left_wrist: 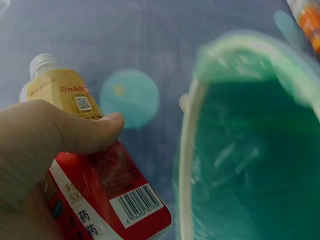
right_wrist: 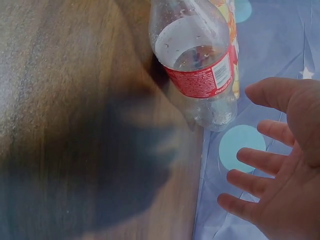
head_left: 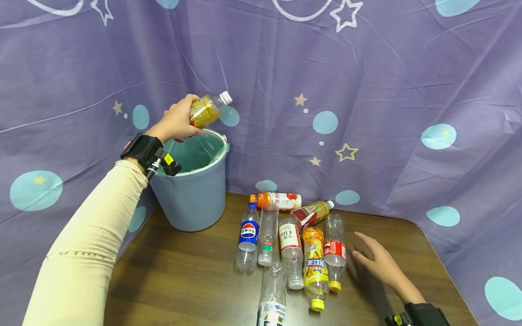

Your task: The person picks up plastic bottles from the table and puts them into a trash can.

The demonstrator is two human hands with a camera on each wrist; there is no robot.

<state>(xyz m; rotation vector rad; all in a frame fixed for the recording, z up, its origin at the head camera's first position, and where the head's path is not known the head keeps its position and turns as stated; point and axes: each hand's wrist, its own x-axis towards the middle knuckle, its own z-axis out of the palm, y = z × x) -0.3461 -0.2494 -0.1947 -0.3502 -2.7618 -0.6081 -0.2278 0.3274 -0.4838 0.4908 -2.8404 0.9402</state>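
Observation:
My left hand [head_left: 176,121] grips a yellow-and-red tea bottle [head_left: 205,110] with a white cap, held tilted just above the rim of a light blue bucket [head_left: 195,194] lined with a green bag. In the left wrist view the thumb [left_wrist: 95,131] wraps over the tea bottle [left_wrist: 95,195] beside the bucket's rim [left_wrist: 186,150]. My right hand [head_left: 377,260] hovers open, fingers spread, just right of a clear bottle with a red label [head_left: 335,250]. The same red-label bottle [right_wrist: 200,60] lies on the wood ahead of the spread fingers [right_wrist: 260,160] in the right wrist view.
Several empty bottles lie in a cluster on the brown table [head_left: 171,280]: a Pepsi bottle [head_left: 248,235], an orange-labelled one [head_left: 315,267], a white-labelled one [head_left: 290,244] and an orange-capped one [head_left: 277,200]. A purple star-print cloth [head_left: 367,90] hangs behind.

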